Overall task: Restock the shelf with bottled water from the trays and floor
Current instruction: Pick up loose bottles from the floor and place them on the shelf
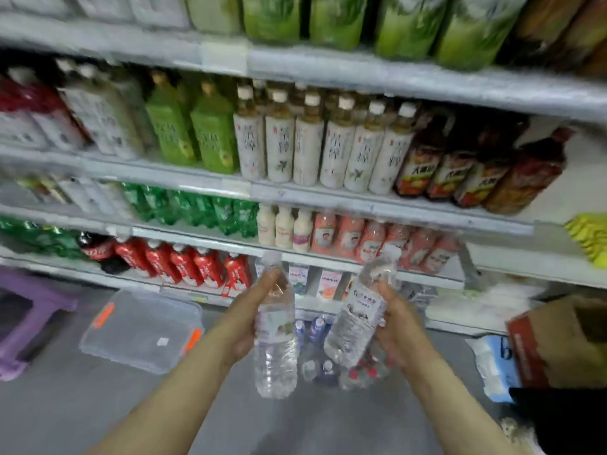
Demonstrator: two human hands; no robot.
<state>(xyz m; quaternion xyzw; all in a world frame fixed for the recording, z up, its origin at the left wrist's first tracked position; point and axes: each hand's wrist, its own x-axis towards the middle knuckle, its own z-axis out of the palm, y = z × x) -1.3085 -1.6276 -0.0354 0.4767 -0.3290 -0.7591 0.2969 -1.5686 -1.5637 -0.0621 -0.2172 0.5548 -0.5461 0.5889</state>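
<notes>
My left hand (pixel 249 310) grips a clear water bottle (pixel 275 349) held upright, its cap near the low shelf edge. My right hand (pixel 399 326) grips a second clear water bottle (pixel 358 316) with a white label, tilted to the right. Both bottles hang in front of the lower shelves (pixel 328 257). On the floor between my arms stand more bottles (pixel 320 369), some with blue labels and some with red caps. The picture is blurred by motion.
A clear plastic bin with orange clips (pixel 141 330) lies on the floor at left, beside a purple stool (pixel 29 320). A cardboard box (pixel 561 343) and a blue-white pack (pixel 492 362) sit at right. Shelves above hold tea, cola and milk drinks.
</notes>
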